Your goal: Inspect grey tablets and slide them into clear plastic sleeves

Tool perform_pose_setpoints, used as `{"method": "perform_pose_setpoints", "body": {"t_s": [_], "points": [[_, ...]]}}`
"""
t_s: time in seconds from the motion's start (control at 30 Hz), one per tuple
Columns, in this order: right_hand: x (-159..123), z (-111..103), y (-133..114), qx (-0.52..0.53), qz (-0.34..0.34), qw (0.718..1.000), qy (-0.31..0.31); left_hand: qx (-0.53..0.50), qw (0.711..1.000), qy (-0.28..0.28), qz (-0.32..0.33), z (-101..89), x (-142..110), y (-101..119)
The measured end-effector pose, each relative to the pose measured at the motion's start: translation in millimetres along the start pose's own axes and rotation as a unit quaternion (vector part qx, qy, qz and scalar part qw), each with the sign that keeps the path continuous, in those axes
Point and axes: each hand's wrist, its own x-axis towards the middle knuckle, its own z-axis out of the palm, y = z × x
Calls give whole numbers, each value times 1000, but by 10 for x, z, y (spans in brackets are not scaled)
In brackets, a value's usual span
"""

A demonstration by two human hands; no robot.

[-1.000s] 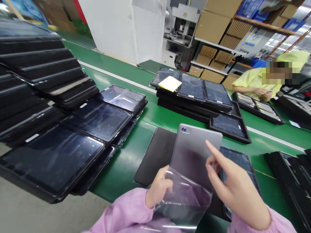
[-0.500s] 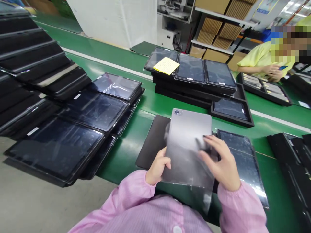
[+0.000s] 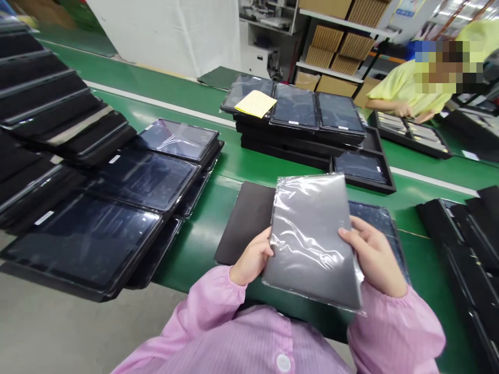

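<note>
A grey tablet (image 3: 312,228) in a clear, shiny plastic sleeve is held in front of me between both hands, tilted up. My left hand (image 3: 252,257) grips its left edge, thumb on the near face. On the opposite edge, my right hand (image 3: 376,254) is closed with the thumb pressed on the face and the other fingers behind. Partly behind the tablet, a dark flat pad (image 3: 245,221) lies on the green table (image 3: 195,254). Another tablet (image 3: 378,221), screen up, lies beyond my right hand and is partly covered by it.
At left are stacked screen-up tablets (image 3: 86,236) and a tall pile of black trays (image 3: 47,98). More tablets (image 3: 294,106) with a yellow note (image 3: 255,104) top a tray stack at the back. Black trays (image 3: 448,223) stand right. A co-worker in yellow (image 3: 405,85) works across the table.
My right hand has moved from over the tablet's face to its right edge and closed on it. Glossy film now covers the tablet's face; its camera no longer shows. The co-worker's hands have lowered.
</note>
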Motion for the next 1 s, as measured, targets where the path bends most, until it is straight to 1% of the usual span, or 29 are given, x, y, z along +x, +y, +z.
{"method": "perform_pose_setpoints", "body": {"t_s": [0.07,0.1,0.13,0.2,0.23,0.27,0.3,0.33,0.37,0.4,0.43,0.5,0.53,0.57,0.63,0.67,0.73,0.83,0.9,1.0], "points": [[-61,-84,-240,-91,-53,993,50,8,1000,-26,10,-1,10,-8],[-88,-92,-358,-154,-85,982,74,17,999,-32,18,7,10,-9],[-112,-70,-466,-226,-115,963,93,28,999,-36,27,18,7,-9],[-153,59,-643,-372,-154,909,106,45,997,-49,45,49,-10,-3],[-171,148,-708,-429,-161,884,93,49,996,-57,50,63,-23,5],[-190,235,-756,-464,-164,868,64,44,996,-53,57,74,-38,18],[-208,303,-787,-465,-175,867,28,34,997,-35,63,77,-57,37],[-226,338,-801,-441,-188,877,-1,21,998,-2,63,74,-77,62],[-242,329,-795,-398,-201,895,-14,15,998,39,54,63,-99,95],[-253,273,-769,-345,-210,915,-8,19,995,85,41,47,-121,133],[-259,170,-718,-294,-208,933,16,35,991,126,24,30,-141,175],[-249,-141,-537,-222,-169,955,96,90,981,173,18,7,-172,256],[-235,-325,-406,-204,-137,960,136,111,977,181,25,10,-178,287],[-218,-511,-249,-194,-104,959,180,124,975,181,32,25,-176,306],[-183,-843,118,-178,-43,946,267,135,977,165,28,89,-145,304],[-169,-976,316,-174,-26,942,286,143,977,155,21,133,-117,282],[-149,-1163,706,-164,1,938,305,163,977,140,14,227,-44,209],[-143,-1287,1200,-136,20,944,298,195,972,129,11,342,70,75],[-151,-1311,1439,-114,23,952,285,228,965,129,22,394,121,-1],[-183,-1318,1651,-78,18,960,269,298,940,148,74,451,156,-85]]}}
